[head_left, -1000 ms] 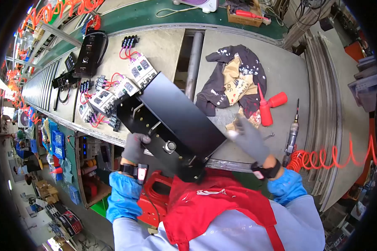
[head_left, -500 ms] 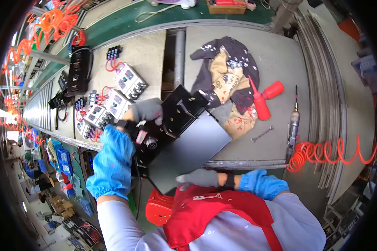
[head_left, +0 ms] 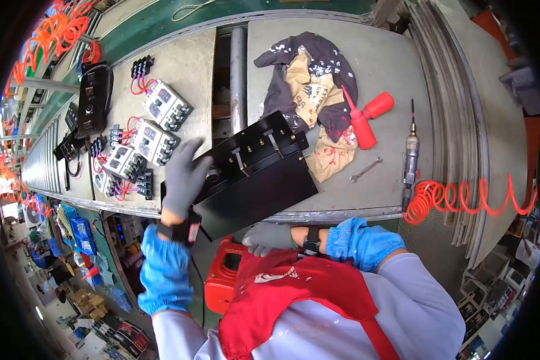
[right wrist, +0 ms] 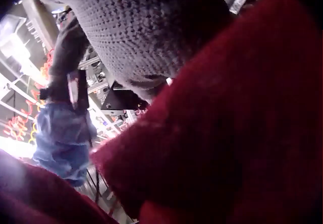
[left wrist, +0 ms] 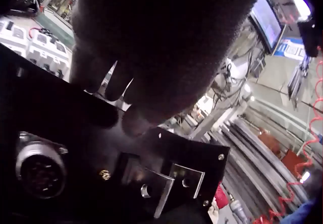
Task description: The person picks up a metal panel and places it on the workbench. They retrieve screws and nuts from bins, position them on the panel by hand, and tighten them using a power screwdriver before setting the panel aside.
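A black metal box [head_left: 258, 192] lies tilted across the table's front edge, its panel with two brackets and a round connector [left wrist: 40, 171] facing up. The gloved left hand [head_left: 186, 177] is at the box's left end, fingers extended and spread beside the connector. From the left wrist view, that hand [left wrist: 146, 47] is dark over the panel's far edge; whether it touches is unclear. Low at the box's near side, the gloved right hand [head_left: 271, 237] rests against the red apron [head_left: 294, 282], fingers loosely bent. The apron hides much of this hand [right wrist: 141, 37] in the right wrist view.
Several white wired breakers [head_left: 156, 141] stand on the left of the table. Beyond the box lie a stained dark cloth [head_left: 336, 66], red bottles [head_left: 361, 126], a wrench [head_left: 366, 170] and a driver [head_left: 411, 159] with a coiled red hose [head_left: 423, 201].
The box has turned, bringing its bracket panel to the far side and its plain face nearer the body. The left hand has loosened from the panel; the right hand has moved to the near side.
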`<state>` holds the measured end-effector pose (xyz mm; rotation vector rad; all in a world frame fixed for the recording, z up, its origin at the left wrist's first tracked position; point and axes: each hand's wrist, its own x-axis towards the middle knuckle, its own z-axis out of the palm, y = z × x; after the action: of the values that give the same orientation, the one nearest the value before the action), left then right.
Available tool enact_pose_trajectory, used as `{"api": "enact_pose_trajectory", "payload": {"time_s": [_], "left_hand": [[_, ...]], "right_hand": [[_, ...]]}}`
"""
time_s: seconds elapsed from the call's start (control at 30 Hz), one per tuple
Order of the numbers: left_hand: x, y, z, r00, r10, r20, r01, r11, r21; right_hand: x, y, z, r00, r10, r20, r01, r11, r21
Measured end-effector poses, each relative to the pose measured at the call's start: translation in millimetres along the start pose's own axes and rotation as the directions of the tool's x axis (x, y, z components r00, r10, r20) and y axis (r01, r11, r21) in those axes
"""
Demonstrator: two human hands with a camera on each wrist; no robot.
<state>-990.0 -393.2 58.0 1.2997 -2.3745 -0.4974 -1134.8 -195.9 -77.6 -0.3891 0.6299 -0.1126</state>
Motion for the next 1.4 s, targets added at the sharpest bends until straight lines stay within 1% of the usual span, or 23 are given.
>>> {"api": "enact_pose_trajectory", "payload": {"time_s": [0.03,0.1,0.17,0.2,0.23,0.3,0.33,0.37,0.4,0.47,0.53,0.6,0.67,0.7,0.73,0.8,0.9,1.03,1.13,1.17,1.27,1.37,1.4], "left_hand": [[-23,-10,-12,0.983,-0.172,-0.065,0.166,0.982,-0.086],[-76,-29,-30,0.867,-0.471,-0.164,0.432,0.874,-0.225],[-129,-42,-53,0.674,-0.697,-0.243,0.612,0.712,-0.344],[-169,-70,-51,0.715,-0.575,-0.397,0.567,0.810,-0.151],[-199,-74,-60,0.668,-0.617,-0.416,0.620,0.770,-0.147],[-265,-101,-67,0.491,-0.716,-0.496,0.706,0.661,-0.255],[-295,-115,-70,0.372,-0.757,-0.537,0.751,0.585,-0.305],[-332,-140,-75,0.245,-0.822,-0.514,0.775,0.485,-0.405],[-370,-169,-79,0.115,-0.869,-0.482,0.737,0.400,-0.545],[-428,-210,-109,-0.081,-0.836,-0.543,0.704,0.338,-0.625],[-480,-247,-147,-0.275,-0.837,-0.474,0.569,0.255,-0.782],[-544,-297,-181,-0.348,-0.761,-0.547,0.594,0.272,-0.757],[-609,-352,-211,-0.417,-0.647,-0.638,0.704,0.213,-0.677],[-612,-346,-242,-0.401,-0.574,-0.714,0.832,0.098,-0.546],[-633,-357,-260,-0.421,-0.566,-0.709,0.835,0.063,-0.546],[-677,-385,-292,-0.451,-0.538,-0.712,0.873,-0.099,-0.478],[-737,-433,-322,-0.436,-0.626,-0.646,0.890,-0.192,-0.414],[-750,-473,-349,-0.251,-0.854,-0.456,0.968,-0.232,-0.098],[-722,-486,-361,-0.273,-0.900,-0.340,0.949,-0.310,0.060],[-740,-506,-343,-0.261,-0.909,-0.326,0.949,-0.303,0.084],[-760,-521,-334,-0.163,-0.938,-0.304,0.974,-0.203,0.103],[-775,-516,-331,-0.113,-0.912,-0.395,0.990,-0.138,0.036],[-780,-512,-332,-0.233,-0.889,-0.394,0.954,-0.131,-0.268]], "right_hand": [[-7,-5,5,0.998,-0.050,-0.043,0.046,0.996,-0.082],[-27,-24,24,0.986,-0.150,-0.078,0.123,0.954,-0.273],[-33,-36,30,0.984,-0.156,-0.087,0.118,0.935,-0.334],[-32,-41,29,0.985,-0.171,0.009,0.165,0.932,-0.322],[-34,-51,38,0.986,-0.166,-0.012,0.155,0.940,-0.304],[-23,-60,55,0.984,-0.169,-0.059,0.145,0.945,-0.292],[-17,-69,66,0.983,-0.137,-0.122,0.090,0.940,-0.330],[-12,-82,85,0.981,-0.120,-0.153,0.056,0.928,-0.369],[1,-85,92,0.983,-0.101,-0.151,0.045,0.941,-0.336],[29,-99,116,0.985,-0.076,-0.155,0.012,0.926,-0.378],[57,-112,148,0.980,-0.080,-0.182,0.007,0.929,-0.369],[93,-117,177,0.970,-0.075,-0.231,-0.010,0.937,-0.348],[131,-125,209,0.952,-0.056,-0.300,-0.047,0.945,-0.323],[149,-131,232,0.938,-0.057,-0.342,-0.064,0.942,-0.331],[168,-134,247,0.936,-0.042,-0.349,-0.059,0.960,-0.274],[203,-130,275,0.926,-0.015,-0.378,-0.038,0.990,-0.133],[252,-129,306,0.906,-0.029,-0.422,-0.091,0.961,-0.261],[294,-139,349,0.882,-0.029,-0.471,-0.186,0.897,-0.402],[320,-144,357,0.888,-0.026,-0.460,-0.190,0.889,-0.417],[327,-147,367,0.886,-0.027,-0.463,-0.192,0.887,-0.420],[347,-152,381,0.885,-0.038,-0.464,-0.205,0.863,-0.462],[362,-151,384,0.896,-0.020,-0.444,-0.212,0.859,-0.466],[366,-151,388,0.895,-0.015,-0.447,-0.219,0.856,-0.468]]}}
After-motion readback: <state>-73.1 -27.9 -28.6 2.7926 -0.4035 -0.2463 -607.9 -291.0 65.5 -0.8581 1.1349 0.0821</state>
